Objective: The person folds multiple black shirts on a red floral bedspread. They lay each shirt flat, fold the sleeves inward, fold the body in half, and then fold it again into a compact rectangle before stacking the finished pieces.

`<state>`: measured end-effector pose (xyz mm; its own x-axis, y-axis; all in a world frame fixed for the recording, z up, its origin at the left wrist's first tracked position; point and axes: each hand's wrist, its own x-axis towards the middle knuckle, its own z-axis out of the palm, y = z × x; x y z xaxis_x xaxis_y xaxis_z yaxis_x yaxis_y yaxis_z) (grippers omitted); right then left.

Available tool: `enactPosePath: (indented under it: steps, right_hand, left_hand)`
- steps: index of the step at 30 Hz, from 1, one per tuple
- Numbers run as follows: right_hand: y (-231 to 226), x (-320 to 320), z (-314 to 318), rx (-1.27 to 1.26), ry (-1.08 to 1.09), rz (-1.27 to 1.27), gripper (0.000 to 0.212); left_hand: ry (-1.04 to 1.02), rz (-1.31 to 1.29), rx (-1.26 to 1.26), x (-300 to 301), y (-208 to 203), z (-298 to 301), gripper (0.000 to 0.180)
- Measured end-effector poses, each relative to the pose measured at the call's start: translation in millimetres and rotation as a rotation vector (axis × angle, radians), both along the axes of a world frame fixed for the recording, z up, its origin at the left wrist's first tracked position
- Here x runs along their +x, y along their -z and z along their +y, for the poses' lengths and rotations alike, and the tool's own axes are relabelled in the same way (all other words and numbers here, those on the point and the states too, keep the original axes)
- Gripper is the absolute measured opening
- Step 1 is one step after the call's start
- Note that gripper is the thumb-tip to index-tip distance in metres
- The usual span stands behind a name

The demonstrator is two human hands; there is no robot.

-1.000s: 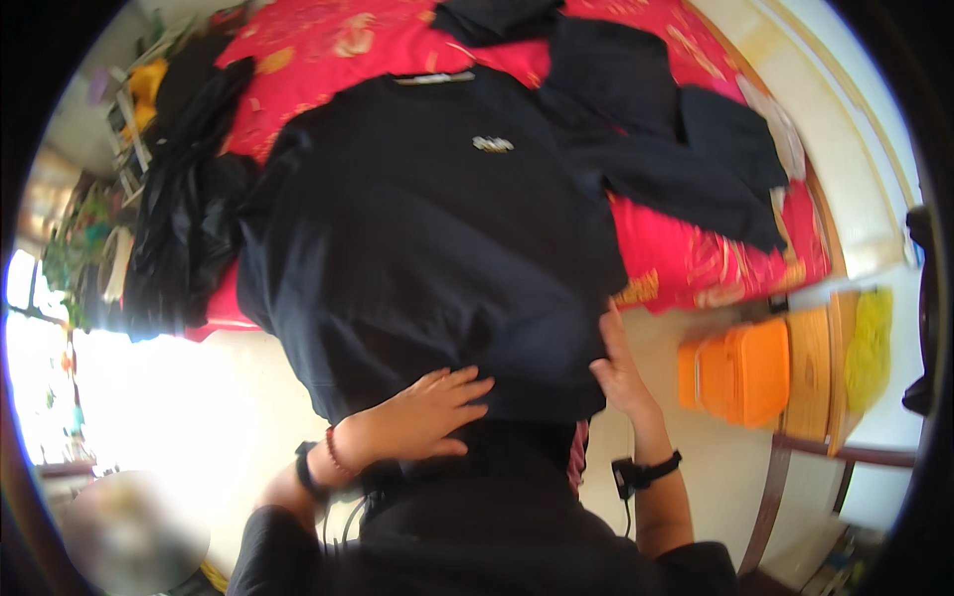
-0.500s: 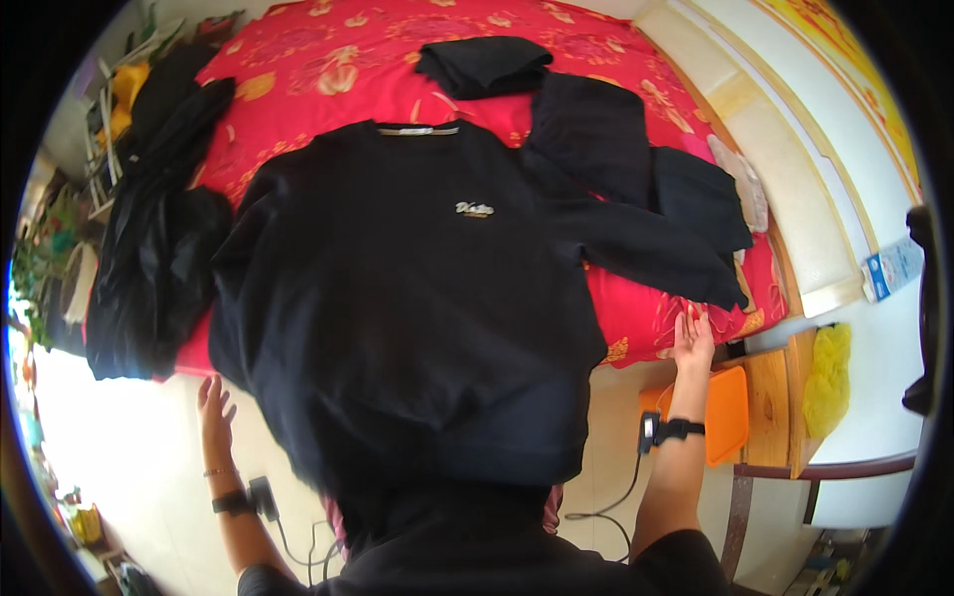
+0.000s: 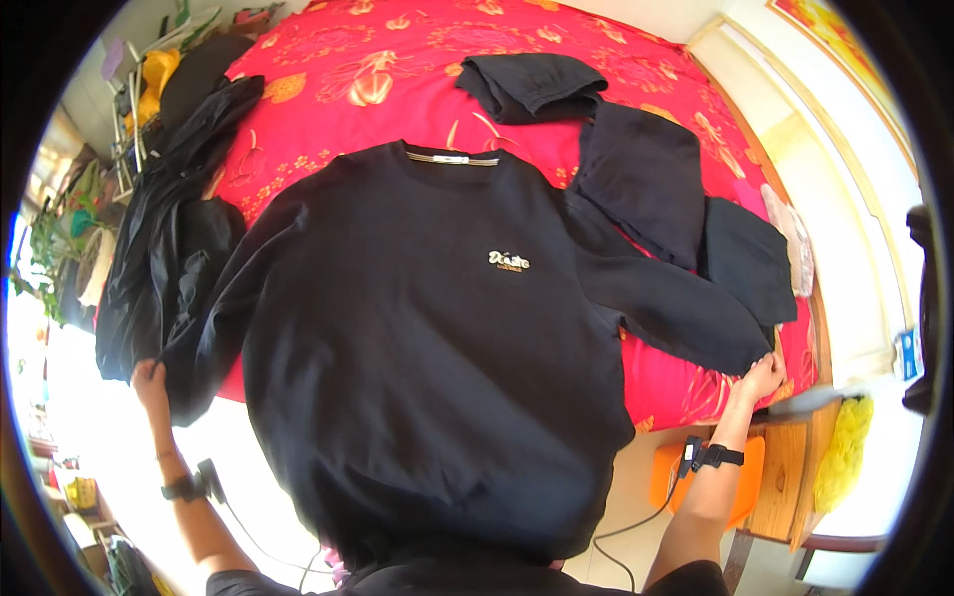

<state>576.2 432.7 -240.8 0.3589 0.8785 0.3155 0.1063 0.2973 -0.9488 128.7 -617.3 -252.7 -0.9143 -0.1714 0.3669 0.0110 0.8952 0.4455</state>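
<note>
A black long-sleeved sweatshirt (image 3: 427, 318) lies spread front up, its collar away from me and a small light emblem on the chest. Its lower part hangs over the bed's near edge toward my body. At the lower left, my left hand (image 3: 150, 375) is closed on the end of the left-side sleeve. My right hand (image 3: 763, 377) pinches the cuff of the other sleeve, which stretches out to the right over the bed. Both sleeves are drawn out from the body of the garment.
Folded dark garments (image 3: 644, 179) rest beyond the right sleeve on the red floral bedsheet (image 3: 348, 89). More black clothing (image 3: 169, 268) lies heaped at the left. An orange stool (image 3: 745, 487), a wooden cabinet (image 3: 785, 477) and a yellow plastic bag (image 3: 845, 452) stand at the lower right.
Both hands were open and apart from the sweatshirt; now each has closed on a sleeve end. The left-side sleeve has come out to the left. The view has shifted slightly.
</note>
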Motion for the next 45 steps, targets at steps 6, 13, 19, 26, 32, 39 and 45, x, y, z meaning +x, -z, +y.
enactPosePath:
  steps: [6, 13, 19, 26, 32, 39, 45]
  right_hand:
    - [-40, -190, -73, -0.062, -1.104, -0.517, 0.017]
    - [-45, -385, -159, -0.305, -1.26, -1.024, 0.035]
    - [-34, -410, -175, 0.219, -0.708, -1.723, 0.043]
    - [-32, -393, -179, 0.377, -0.83, -1.611, 0.039]
    - [-37, -411, -166, 0.423, -0.611, -1.224, 0.019]
    - [-35, -427, -174, 0.19, -0.695, -1.287, 0.035]
    - [-10, -398, -219, 0.701, -1.219, -1.577, 0.08]
  left_hand:
    - [0.479, 0.119, 0.006, -99, -83, 209, 0.021]
    - [0.744, -0.113, -0.165, -201, -62, 422, 0.042]
    - [0.654, -0.387, -0.376, -230, -41, 435, 0.044]
    - [0.587, -0.208, -0.241, -219, -38, 426, 0.041]
    - [0.431, -0.166, -0.124, -220, -28, 424, 0.032]
    - [0.299, -0.073, -0.393, -208, -18, 443, 0.054]
    - [0.981, -0.28, -0.626, -126, -36, 481, 0.093]
